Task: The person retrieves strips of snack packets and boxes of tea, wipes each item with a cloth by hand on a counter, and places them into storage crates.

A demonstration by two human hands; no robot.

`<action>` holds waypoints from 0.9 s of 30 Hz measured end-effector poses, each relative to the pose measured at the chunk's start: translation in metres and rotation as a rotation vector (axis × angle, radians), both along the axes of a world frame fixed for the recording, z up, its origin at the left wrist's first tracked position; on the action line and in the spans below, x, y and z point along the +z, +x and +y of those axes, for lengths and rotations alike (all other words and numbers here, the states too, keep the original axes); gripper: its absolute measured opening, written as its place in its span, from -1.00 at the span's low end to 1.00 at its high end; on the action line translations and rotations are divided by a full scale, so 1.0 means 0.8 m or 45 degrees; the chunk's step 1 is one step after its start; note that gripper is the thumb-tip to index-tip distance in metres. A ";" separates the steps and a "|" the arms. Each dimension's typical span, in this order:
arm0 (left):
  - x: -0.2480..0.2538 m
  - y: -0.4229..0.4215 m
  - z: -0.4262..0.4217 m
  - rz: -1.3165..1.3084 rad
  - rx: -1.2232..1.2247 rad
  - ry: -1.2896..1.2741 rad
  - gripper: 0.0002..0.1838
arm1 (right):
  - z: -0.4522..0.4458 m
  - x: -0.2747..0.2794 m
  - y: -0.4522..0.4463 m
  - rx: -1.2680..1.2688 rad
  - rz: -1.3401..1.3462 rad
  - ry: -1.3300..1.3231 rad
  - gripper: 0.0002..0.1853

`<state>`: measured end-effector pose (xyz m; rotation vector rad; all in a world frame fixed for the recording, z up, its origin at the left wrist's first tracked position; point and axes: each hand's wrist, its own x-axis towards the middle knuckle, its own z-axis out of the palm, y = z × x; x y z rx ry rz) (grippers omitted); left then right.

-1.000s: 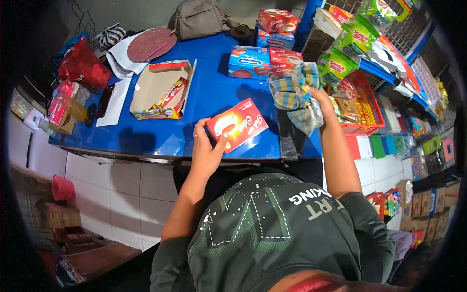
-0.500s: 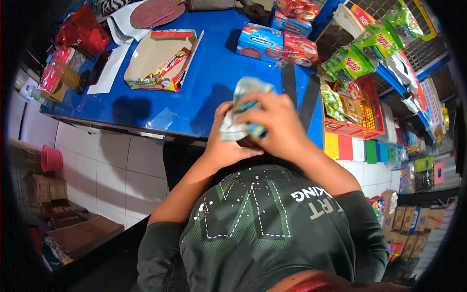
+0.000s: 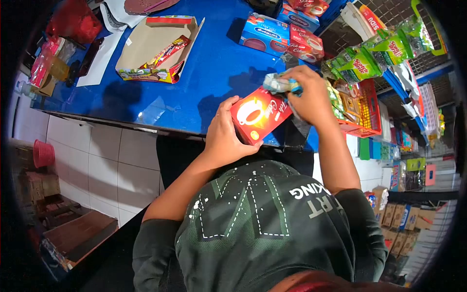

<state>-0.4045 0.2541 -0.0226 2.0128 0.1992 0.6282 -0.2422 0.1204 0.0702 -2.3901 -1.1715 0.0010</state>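
My left hand [image 3: 226, 132] grips a red tea box [image 3: 259, 116] by its left end, thumb along the near edge and fingers on the far side. A cup picture on the box faces up, bright with glare. In my right hand [image 3: 311, 95] is a bunched, pale blue and white cloth [image 3: 278, 83], pressed at the upper right corner of the box. The box is held tilted above the front edge of the blue table [image 3: 194, 104].
Blue and red tea boxes [image 3: 265, 35] stand at the back. An open carton [image 3: 141, 51] with a few sachets lies to the left. On the right are a red basket [image 3: 372, 104] of packets and hanging green sponge packs [image 3: 360, 65].
My right hand with the cloth has moved right and up, off the middle of the box. The red face of the box, covered before, now shows.
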 end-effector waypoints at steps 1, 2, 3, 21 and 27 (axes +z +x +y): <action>-0.001 0.002 0.001 -0.004 0.006 -0.003 0.10 | 0.004 0.016 -0.006 0.048 -0.098 0.060 -0.64; -0.001 0.003 0.001 -0.034 0.007 -0.021 0.12 | 0.008 0.032 -0.015 0.094 -0.191 0.121 -0.63; -0.003 0.003 0.000 -0.058 0.002 -0.038 0.14 | 0.010 0.040 -0.026 0.134 -0.277 0.181 -0.62; -0.015 0.001 0.003 -0.241 -0.010 0.119 -0.03 | 0.000 -0.014 0.003 0.025 -0.081 0.379 -0.61; -0.003 -0.002 0.000 -0.121 -0.008 0.402 -0.14 | -0.004 0.012 -0.051 0.218 -0.125 0.430 -0.58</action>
